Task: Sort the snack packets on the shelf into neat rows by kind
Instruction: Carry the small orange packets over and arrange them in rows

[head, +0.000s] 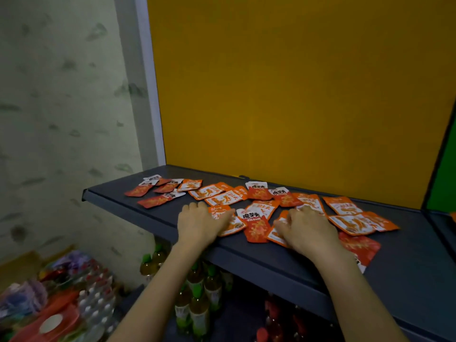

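Below, bottles [197,314] under shelf [246,257].

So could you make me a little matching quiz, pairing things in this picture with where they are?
Things:
1 left hand
2 green-capped plastic drink bottles
3 flat yellow back panel
4 flat green panel

Places:
A under the dark grey shelf
B at the picture's far right edge
C upright directly behind the scattered snack packets
D resting on an orange foil snack packet

Pairs: 1-D, 2-A, 3-C, 4-B.
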Demonstrator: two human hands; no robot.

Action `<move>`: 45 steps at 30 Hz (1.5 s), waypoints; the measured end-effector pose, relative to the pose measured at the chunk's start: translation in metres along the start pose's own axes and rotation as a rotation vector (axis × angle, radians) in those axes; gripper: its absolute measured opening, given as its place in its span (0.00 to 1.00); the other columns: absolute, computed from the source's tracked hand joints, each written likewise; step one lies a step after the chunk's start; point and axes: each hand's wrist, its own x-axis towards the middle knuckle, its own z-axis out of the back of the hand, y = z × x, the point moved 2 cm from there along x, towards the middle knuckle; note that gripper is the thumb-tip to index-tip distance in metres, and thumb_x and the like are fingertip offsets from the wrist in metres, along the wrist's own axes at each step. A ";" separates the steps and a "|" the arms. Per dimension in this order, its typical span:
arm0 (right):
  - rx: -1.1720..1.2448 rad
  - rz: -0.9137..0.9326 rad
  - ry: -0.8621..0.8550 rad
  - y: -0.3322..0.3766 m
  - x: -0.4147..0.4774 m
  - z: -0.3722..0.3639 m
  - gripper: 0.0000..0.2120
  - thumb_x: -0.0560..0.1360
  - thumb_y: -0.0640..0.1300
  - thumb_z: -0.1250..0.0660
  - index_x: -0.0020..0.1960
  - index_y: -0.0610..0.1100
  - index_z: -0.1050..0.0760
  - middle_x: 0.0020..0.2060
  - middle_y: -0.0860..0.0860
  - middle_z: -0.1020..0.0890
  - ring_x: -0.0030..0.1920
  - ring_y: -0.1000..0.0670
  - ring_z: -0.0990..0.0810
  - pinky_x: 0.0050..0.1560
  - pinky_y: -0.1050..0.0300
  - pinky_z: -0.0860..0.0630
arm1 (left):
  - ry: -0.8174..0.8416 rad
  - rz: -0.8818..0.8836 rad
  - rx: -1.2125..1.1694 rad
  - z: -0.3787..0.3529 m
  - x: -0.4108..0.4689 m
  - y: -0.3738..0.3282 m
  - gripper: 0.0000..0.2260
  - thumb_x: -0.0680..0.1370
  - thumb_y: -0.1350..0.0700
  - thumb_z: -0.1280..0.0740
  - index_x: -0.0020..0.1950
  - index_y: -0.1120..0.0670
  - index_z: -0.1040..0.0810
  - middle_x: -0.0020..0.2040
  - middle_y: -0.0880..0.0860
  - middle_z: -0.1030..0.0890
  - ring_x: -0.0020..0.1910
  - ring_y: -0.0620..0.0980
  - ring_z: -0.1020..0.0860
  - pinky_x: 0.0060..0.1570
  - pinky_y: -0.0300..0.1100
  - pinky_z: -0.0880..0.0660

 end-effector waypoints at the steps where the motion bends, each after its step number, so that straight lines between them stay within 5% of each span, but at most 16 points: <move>1: -0.007 -0.012 0.004 0.001 0.002 -0.001 0.24 0.77 0.60 0.46 0.64 0.44 0.30 0.66 0.45 0.31 0.64 0.42 0.30 0.59 0.49 0.29 | 0.012 -0.011 0.046 -0.002 0.005 -0.004 0.37 0.71 0.31 0.43 0.65 0.61 0.31 0.65 0.60 0.28 0.64 0.58 0.31 0.63 0.49 0.34; 9: -0.039 -0.122 -0.043 0.002 0.006 -0.003 0.22 0.74 0.62 0.40 0.59 0.47 0.30 0.60 0.46 0.27 0.60 0.42 0.26 0.51 0.53 0.27 | 0.306 -0.004 -0.277 -0.009 0.043 0.003 0.44 0.69 0.39 0.30 0.74 0.62 0.45 0.71 0.57 0.33 0.71 0.57 0.36 0.70 0.50 0.42; 13: -0.030 -0.179 -0.083 -0.001 0.009 -0.003 0.19 0.74 0.56 0.36 0.60 0.47 0.31 0.59 0.45 0.26 0.59 0.42 0.26 0.54 0.54 0.29 | 0.312 -0.057 -0.488 -0.008 0.054 0.013 0.36 0.69 0.50 0.26 0.69 0.58 0.40 0.69 0.57 0.31 0.67 0.57 0.31 0.64 0.49 0.31; 17: 0.092 -0.294 -0.079 -0.003 0.013 -0.001 0.37 0.70 0.54 0.29 0.72 0.47 0.43 0.66 0.43 0.30 0.63 0.42 0.27 0.58 0.54 0.30 | 0.326 -0.168 -0.654 -0.001 0.075 0.027 0.24 0.69 0.56 0.26 0.59 0.55 0.36 0.58 0.56 0.22 0.56 0.55 0.22 0.56 0.51 0.24; 22: 0.363 -0.431 -0.100 -0.005 0.018 0.003 0.50 0.65 0.47 0.23 0.76 0.46 0.53 0.63 0.41 0.24 0.63 0.41 0.26 0.58 0.51 0.29 | 0.338 -0.173 -0.813 0.007 0.124 0.038 0.14 0.74 0.58 0.31 0.54 0.55 0.34 0.52 0.53 0.23 0.47 0.50 0.24 0.42 0.40 0.28; 29: 0.478 -0.468 -0.363 0.022 0.026 0.018 0.33 0.72 0.44 0.29 0.72 0.43 0.40 0.62 0.41 0.23 0.61 0.40 0.25 0.59 0.49 0.30 | 0.422 -0.187 -0.530 -0.027 0.184 0.032 0.17 0.74 0.53 0.33 0.60 0.59 0.31 0.62 0.60 0.25 0.62 0.59 0.28 0.62 0.51 0.29; 34: 0.691 -0.416 -0.384 0.066 0.052 0.013 0.14 0.73 0.43 0.30 0.54 0.46 0.32 0.54 0.44 0.20 0.53 0.43 0.20 0.57 0.45 0.25 | 0.453 -0.231 -0.254 -0.040 0.193 0.028 0.30 0.75 0.46 0.36 0.71 0.60 0.40 0.70 0.59 0.33 0.71 0.58 0.37 0.68 0.49 0.37; 39: 0.722 -0.394 -0.288 0.119 0.088 -0.013 0.17 0.75 0.42 0.34 0.60 0.42 0.34 0.57 0.44 0.22 0.57 0.43 0.22 0.57 0.50 0.26 | 0.422 -0.241 -0.215 -0.046 0.199 0.029 0.32 0.73 0.44 0.32 0.70 0.60 0.39 0.69 0.58 0.30 0.70 0.58 0.34 0.69 0.51 0.43; 45: 0.603 -0.497 -0.315 0.149 0.113 -0.050 0.20 0.76 0.41 0.37 0.64 0.36 0.38 0.62 0.39 0.25 0.63 0.39 0.26 0.58 0.51 0.30 | 0.320 -0.304 -0.203 -0.038 0.196 0.030 0.20 0.73 0.47 0.32 0.61 0.55 0.29 0.63 0.54 0.24 0.65 0.55 0.29 0.64 0.48 0.40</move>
